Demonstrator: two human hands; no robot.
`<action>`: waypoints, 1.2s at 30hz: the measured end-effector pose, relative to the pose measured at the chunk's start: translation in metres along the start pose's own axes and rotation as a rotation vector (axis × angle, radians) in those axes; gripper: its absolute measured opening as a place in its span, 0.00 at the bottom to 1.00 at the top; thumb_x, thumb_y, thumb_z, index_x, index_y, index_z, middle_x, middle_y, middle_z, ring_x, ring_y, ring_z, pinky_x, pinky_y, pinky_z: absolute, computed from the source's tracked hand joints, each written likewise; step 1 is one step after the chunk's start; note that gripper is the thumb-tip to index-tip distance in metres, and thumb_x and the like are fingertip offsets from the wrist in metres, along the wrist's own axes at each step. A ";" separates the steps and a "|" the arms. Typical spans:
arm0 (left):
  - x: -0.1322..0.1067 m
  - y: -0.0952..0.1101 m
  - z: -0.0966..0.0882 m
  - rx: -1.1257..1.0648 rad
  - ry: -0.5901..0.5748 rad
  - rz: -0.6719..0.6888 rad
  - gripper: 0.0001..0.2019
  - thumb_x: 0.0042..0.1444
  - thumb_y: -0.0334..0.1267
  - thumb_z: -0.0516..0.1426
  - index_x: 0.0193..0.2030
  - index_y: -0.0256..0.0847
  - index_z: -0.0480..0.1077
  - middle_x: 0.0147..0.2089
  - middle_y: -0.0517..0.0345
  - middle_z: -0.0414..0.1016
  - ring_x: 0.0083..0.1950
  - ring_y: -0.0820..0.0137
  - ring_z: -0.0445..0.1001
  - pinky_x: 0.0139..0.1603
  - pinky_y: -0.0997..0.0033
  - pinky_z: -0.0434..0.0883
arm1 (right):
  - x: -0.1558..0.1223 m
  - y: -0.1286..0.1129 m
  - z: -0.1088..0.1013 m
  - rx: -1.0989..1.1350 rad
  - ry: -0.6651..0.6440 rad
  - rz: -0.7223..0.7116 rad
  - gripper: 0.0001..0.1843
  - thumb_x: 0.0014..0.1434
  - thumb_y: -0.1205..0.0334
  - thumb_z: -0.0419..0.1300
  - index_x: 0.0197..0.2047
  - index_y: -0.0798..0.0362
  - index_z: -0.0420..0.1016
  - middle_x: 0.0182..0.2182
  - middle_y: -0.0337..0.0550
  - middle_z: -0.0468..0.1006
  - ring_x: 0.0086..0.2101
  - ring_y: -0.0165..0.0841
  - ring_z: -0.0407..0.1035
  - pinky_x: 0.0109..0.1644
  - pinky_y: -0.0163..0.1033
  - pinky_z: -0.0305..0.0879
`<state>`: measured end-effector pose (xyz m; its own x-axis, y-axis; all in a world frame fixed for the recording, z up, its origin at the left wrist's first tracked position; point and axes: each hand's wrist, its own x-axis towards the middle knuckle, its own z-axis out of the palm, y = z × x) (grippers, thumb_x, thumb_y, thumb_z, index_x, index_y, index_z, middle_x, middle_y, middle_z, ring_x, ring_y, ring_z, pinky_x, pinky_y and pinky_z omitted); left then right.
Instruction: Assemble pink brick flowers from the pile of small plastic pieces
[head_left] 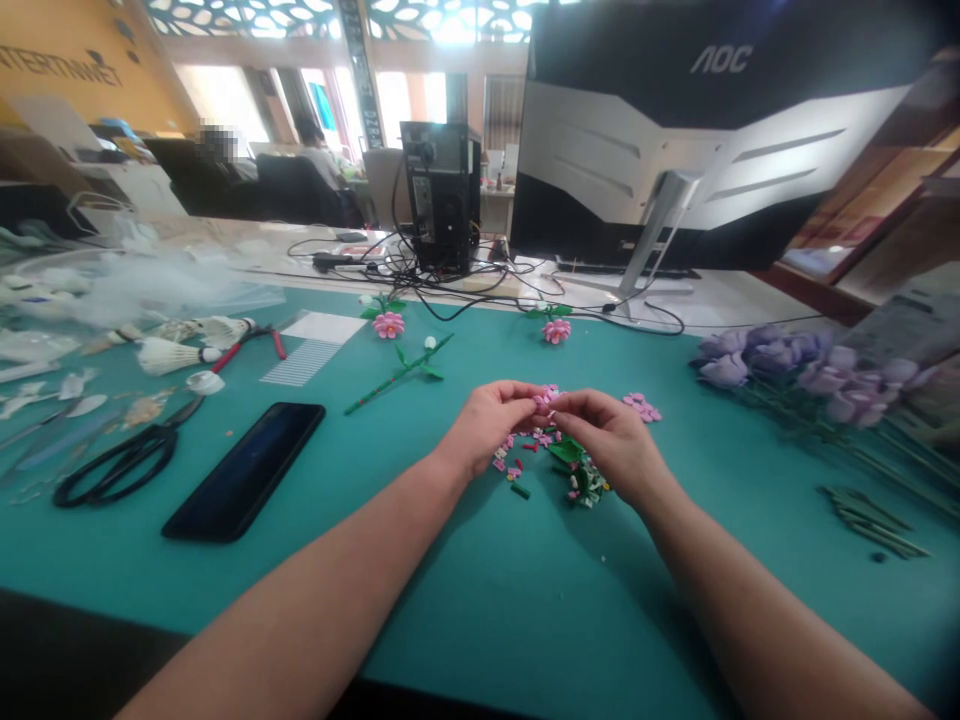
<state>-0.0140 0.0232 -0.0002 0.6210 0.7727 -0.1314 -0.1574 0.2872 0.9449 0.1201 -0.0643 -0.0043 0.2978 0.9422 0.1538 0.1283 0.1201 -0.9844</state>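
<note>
Pink brick flower (547, 396) is pinched between the fingertips of both hands, above the middle of a teal mat (480, 610). The left hand (487, 428) and right hand (609, 445) curl inward and nearly meet around it; the fingers hide the exact grip. Just below them lies a scatter of small pink bricks (516, 452), with a green leaf cluster (576, 470) just to its right. More pink pieces (642, 407) lie just beyond the right hand.

Farther up the mat are two pink flowers (388, 324) (556, 331), and a green stem (399, 373) lies below the left one. Toward the left lie a black phone (244, 471), black-handled scissors (124, 465) and shuttlecocks (171, 352). On the right are purple flowers (814, 370) and a bundle of green stems (874, 521). Beyond the mat stand a computer tower (441, 195) and an AOC monitor (675, 130), with tangled cables (450, 280) around them.
</note>
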 end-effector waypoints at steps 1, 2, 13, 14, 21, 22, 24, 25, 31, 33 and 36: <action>0.000 0.000 0.000 0.008 0.003 0.006 0.06 0.52 0.25 0.59 0.38 0.31 0.73 0.34 0.51 0.78 0.33 0.73 0.77 0.43 0.70 0.74 | 0.000 0.001 0.000 0.000 0.005 -0.002 0.11 0.51 0.56 0.65 0.36 0.52 0.75 0.33 0.44 0.78 0.35 0.35 0.72 0.40 0.40 0.67; 0.000 -0.001 0.000 0.016 0.008 0.013 0.06 0.51 0.26 0.59 0.37 0.31 0.73 0.34 0.51 0.78 0.33 0.73 0.77 0.43 0.69 0.74 | 0.000 0.002 0.000 0.001 0.013 -0.003 0.11 0.50 0.56 0.65 0.35 0.53 0.75 0.32 0.44 0.78 0.35 0.36 0.72 0.39 0.41 0.67; -0.002 -0.007 0.000 0.205 0.033 0.133 0.09 0.47 0.35 0.62 0.36 0.34 0.75 0.32 0.57 0.76 0.30 0.77 0.71 0.35 0.75 0.69 | 0.000 0.008 0.002 -0.044 0.092 -0.025 0.10 0.50 0.56 0.66 0.32 0.53 0.74 0.28 0.40 0.75 0.29 0.31 0.67 0.32 0.37 0.63; -0.003 -0.007 0.001 0.217 0.033 0.136 0.09 0.47 0.35 0.62 0.35 0.34 0.75 0.32 0.56 0.76 0.31 0.76 0.71 0.35 0.75 0.69 | 0.000 0.008 0.003 -0.045 0.096 -0.027 0.10 0.50 0.56 0.66 0.32 0.53 0.73 0.28 0.39 0.75 0.28 0.31 0.67 0.32 0.36 0.62; -0.008 -0.001 0.006 0.359 0.047 0.169 0.09 0.48 0.36 0.61 0.35 0.34 0.76 0.32 0.54 0.77 0.33 0.73 0.72 0.37 0.73 0.69 | 0.000 0.007 0.004 -0.064 0.130 -0.057 0.11 0.50 0.57 0.66 0.30 0.52 0.71 0.26 0.37 0.72 0.27 0.29 0.64 0.31 0.36 0.60; -0.009 0.001 0.007 0.375 0.051 0.169 0.09 0.48 0.36 0.61 0.35 0.34 0.76 0.32 0.54 0.77 0.33 0.73 0.72 0.36 0.73 0.69 | 0.000 0.007 0.004 -0.061 0.131 -0.061 0.11 0.50 0.56 0.66 0.30 0.52 0.70 0.25 0.37 0.72 0.27 0.29 0.64 0.31 0.36 0.60; -0.010 0.002 0.008 0.400 0.059 0.170 0.08 0.48 0.35 0.61 0.35 0.34 0.76 0.32 0.54 0.77 0.33 0.72 0.72 0.36 0.74 0.69 | 0.000 0.007 0.004 -0.053 0.129 -0.068 0.11 0.50 0.55 0.66 0.30 0.52 0.70 0.26 0.37 0.71 0.27 0.29 0.64 0.30 0.36 0.61; -0.011 0.003 0.008 0.409 0.060 0.172 0.08 0.48 0.35 0.61 0.35 0.34 0.76 0.32 0.54 0.77 0.33 0.72 0.72 0.36 0.74 0.69 | 0.000 0.007 0.004 -0.050 0.126 -0.071 0.12 0.50 0.55 0.66 0.31 0.52 0.70 0.26 0.37 0.71 0.27 0.29 0.64 0.30 0.36 0.61; -0.012 0.004 0.009 0.456 0.068 0.193 0.08 0.48 0.34 0.60 0.35 0.35 0.76 0.31 0.54 0.78 0.32 0.72 0.73 0.35 0.74 0.69 | 0.002 0.010 0.002 -0.069 0.123 -0.077 0.15 0.49 0.51 0.67 0.32 0.51 0.70 0.26 0.38 0.72 0.27 0.31 0.66 0.30 0.37 0.63; -0.012 0.004 0.009 0.484 0.070 0.202 0.08 0.48 0.34 0.60 0.35 0.35 0.76 0.32 0.53 0.78 0.33 0.71 0.74 0.35 0.74 0.70 | 0.002 0.010 0.001 -0.062 0.120 -0.079 0.15 0.48 0.51 0.67 0.32 0.51 0.70 0.26 0.39 0.72 0.27 0.31 0.66 0.30 0.37 0.63; -0.012 0.003 0.008 0.532 0.065 0.220 0.08 0.48 0.35 0.60 0.36 0.36 0.76 0.33 0.53 0.78 0.33 0.70 0.74 0.36 0.73 0.70 | 0.002 0.008 0.001 -0.053 0.121 -0.078 0.15 0.48 0.52 0.67 0.32 0.51 0.70 0.26 0.39 0.73 0.27 0.30 0.66 0.30 0.37 0.63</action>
<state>-0.0164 0.0103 0.0068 0.5661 0.8202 0.0830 0.1409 -0.1955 0.9705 0.1204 -0.0614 -0.0121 0.3962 0.8857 0.2422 0.2043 0.1722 -0.9637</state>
